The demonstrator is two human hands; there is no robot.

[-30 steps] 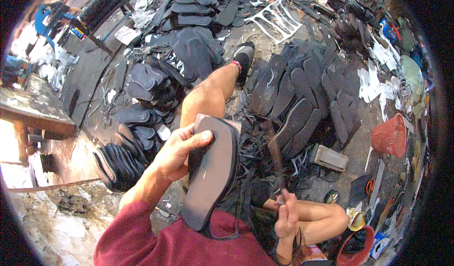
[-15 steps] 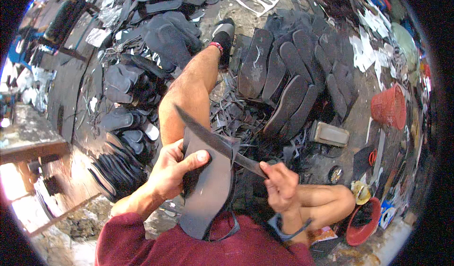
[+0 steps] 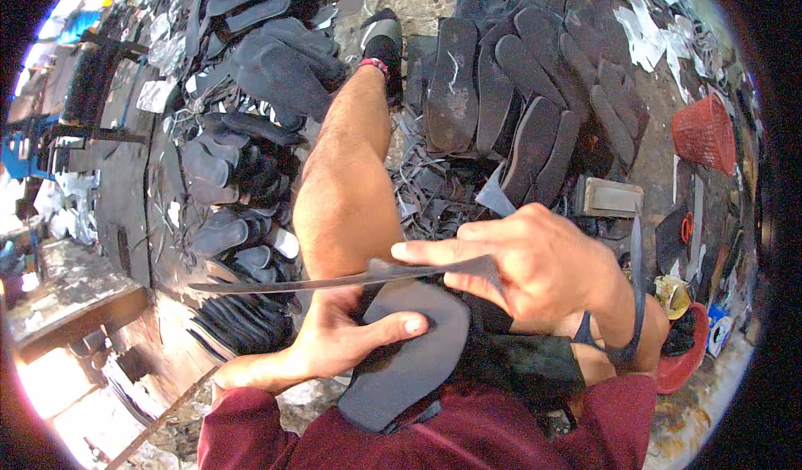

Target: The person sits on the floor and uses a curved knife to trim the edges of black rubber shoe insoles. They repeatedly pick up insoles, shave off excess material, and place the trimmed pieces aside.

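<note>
We list: left hand (image 3: pixel 336 336), closed on one sole (image 3: pixel 409 357), thumb on top; right hand (image 3: pixel 547 261), closed on one knife (image 3: pixel 280 286), just by the sole's far end

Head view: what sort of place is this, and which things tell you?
Probably a footwear workshop: piles of dark soles, a tangle of strips, and a sole-shaped piece in the left hand, with a long blade in the right hand.
</note>
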